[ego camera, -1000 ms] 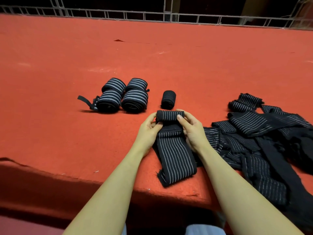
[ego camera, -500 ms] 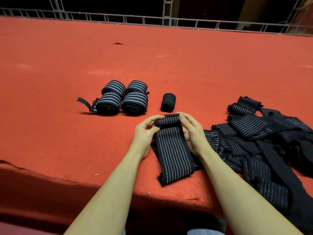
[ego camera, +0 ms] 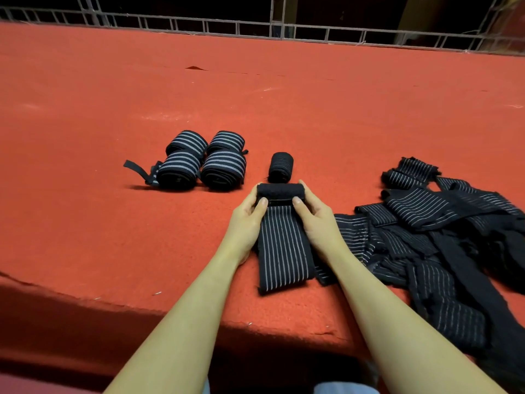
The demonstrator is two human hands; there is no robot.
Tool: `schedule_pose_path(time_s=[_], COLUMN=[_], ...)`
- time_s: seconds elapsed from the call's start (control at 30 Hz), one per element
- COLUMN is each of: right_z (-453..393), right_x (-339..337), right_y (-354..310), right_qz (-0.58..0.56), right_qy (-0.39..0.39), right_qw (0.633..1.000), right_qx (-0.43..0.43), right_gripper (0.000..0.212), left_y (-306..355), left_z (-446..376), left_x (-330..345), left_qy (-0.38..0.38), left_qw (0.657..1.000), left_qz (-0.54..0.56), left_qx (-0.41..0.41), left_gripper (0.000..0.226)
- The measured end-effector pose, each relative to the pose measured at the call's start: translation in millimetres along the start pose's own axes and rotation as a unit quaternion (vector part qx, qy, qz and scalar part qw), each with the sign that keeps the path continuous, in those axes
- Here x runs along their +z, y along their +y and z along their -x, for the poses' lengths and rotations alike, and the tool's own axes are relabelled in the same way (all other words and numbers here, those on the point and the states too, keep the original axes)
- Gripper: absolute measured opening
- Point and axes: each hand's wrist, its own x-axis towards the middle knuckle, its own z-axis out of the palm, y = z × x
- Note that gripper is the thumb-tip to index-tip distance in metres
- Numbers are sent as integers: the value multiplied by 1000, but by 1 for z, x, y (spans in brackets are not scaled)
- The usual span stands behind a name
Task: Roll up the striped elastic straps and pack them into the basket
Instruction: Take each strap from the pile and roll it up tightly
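The left hand (ego camera: pixel 247 220) and the right hand (ego camera: pixel 315 220) both grip the rolled part of one striped strap (ego camera: pixel 281 243), each at one end of the roll. The thumbs press on the near side of the roll and the fingers curl over its far side, so both hands are closed around it. The roll itself looks plain black from this side (its stripes are not visible there). The unrolled part of the strap lies flat on the red table (ego camera: pixel 85 223) and runs toward the person, between the two forearms, and its free end lies near the table's front edge.

Just behind the held roll stands a small dark roll (ego camera: pixel 280 167), apart from it by a narrow gap. To the left of it four finished rolls (ego camera: pixel 204 162) lie together in a block, two in front and two behind, touching each other. A loose tail of strap sticks out to the left from the front left roll.

On the right side of the table there is a pile of unrolled straps (ego camera: pixel 431 237), black with thin white stripes, lying over each other in disorder. The pile reaches from near the right forearm to the right border of the view.

A metal railing (ego camera: pixel 255 27) runs along the far edge of the table.
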Motion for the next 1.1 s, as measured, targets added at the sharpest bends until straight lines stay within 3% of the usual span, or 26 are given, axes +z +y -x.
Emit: schedule_pose_path(time_s=[0.1, 0.33, 0.47, 0.57, 0.73, 0.87, 1.1], right_z=[1, 4, 4, 4, 5, 4, 6], right_x=[-1, -3, -1, -2, -2, -1, -2], right_y=[0, -3, -4, -1, 2, 1, -2], right_qz=[26, -82, -116, -105, -89, -75, -87], right_qy=[-12, -28, -18, -8, 15, 4, 16], right_qw=[999, 996, 993, 994, 996, 997, 996], right_qx=[-15, 4, 20, 9, 8, 15, -2], right_gripper=[45, 47, 21, 22, 37, 34, 24], left_y=[1, 5, 7, 5, -2, 1, 5], left_z=[2, 3, 3, 1, 1, 2, 2], left_x=[1, -2, -3, -2, 3, 0, -2], left_qy=[8, 44, 50, 27, 10, 34, 32], left_qw=[1000, 997, 997, 997, 997, 999, 999], left_qz=[5, 66, 63, 70, -70, 10, 43], left_qx=[-1, -4, -5, -32, 1, -4, -2], left_gripper=[40, 47, 45, 43, 29, 41, 50])
